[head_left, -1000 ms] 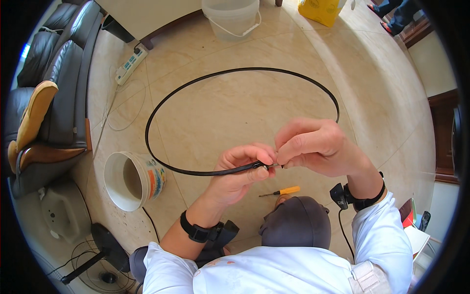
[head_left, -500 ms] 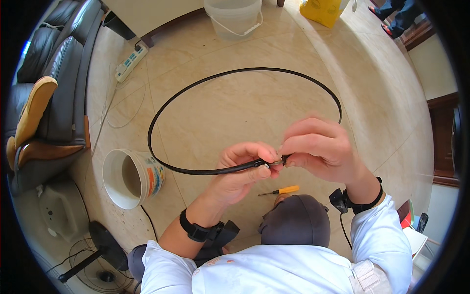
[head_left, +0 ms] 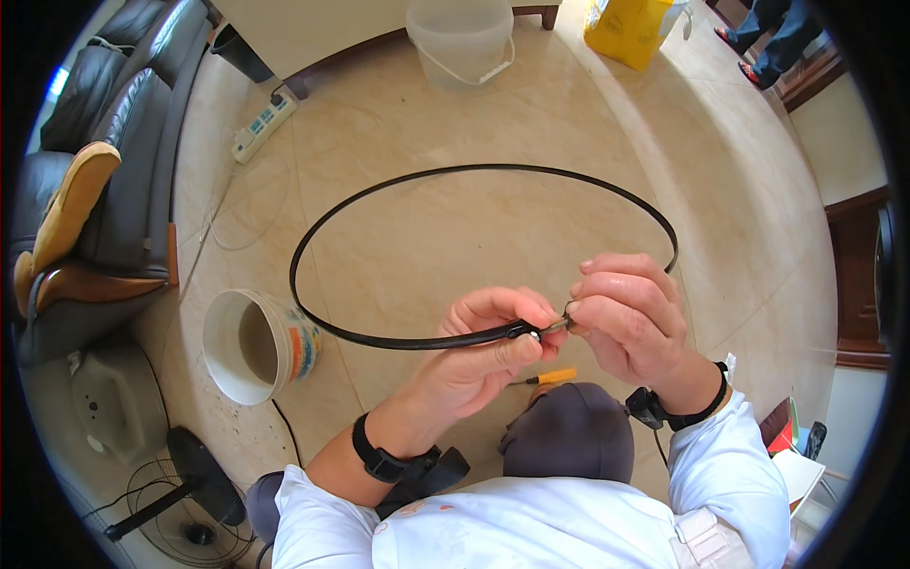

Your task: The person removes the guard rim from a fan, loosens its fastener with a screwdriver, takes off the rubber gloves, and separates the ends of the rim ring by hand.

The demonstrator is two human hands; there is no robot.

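Observation:
A large thin black hoop [head_left: 408,341] is held up above the floor, its two ends meeting between my hands. My left hand [head_left: 464,375] is closed round one end, thumb and fingers pinching it beside a small metal fastener [head_left: 556,325]. My right hand [head_left: 633,318] pinches at the fastener from the other side, close to the hoop's other end. My fingers partly hide the joint, so I cannot tell whether it is fastened. On the floor below, a screwdriver with an orange handle [head_left: 556,376] is partly hidden behind my knee.
At the left, a white bucket [head_left: 218,356] lies tilted near a fan with a wire guard [head_left: 152,503]. A power strip [head_left: 263,128], a clear bucket [head_left: 460,47] and a yellow bag [head_left: 621,33] are farther off. Another person's legs [head_left: 782,43] show at the far right.
The hoop has come lower in view and its far side looks flatter. My right hand's fingers have turned and curled more around the metal fastener. My left hand keeps its grip.

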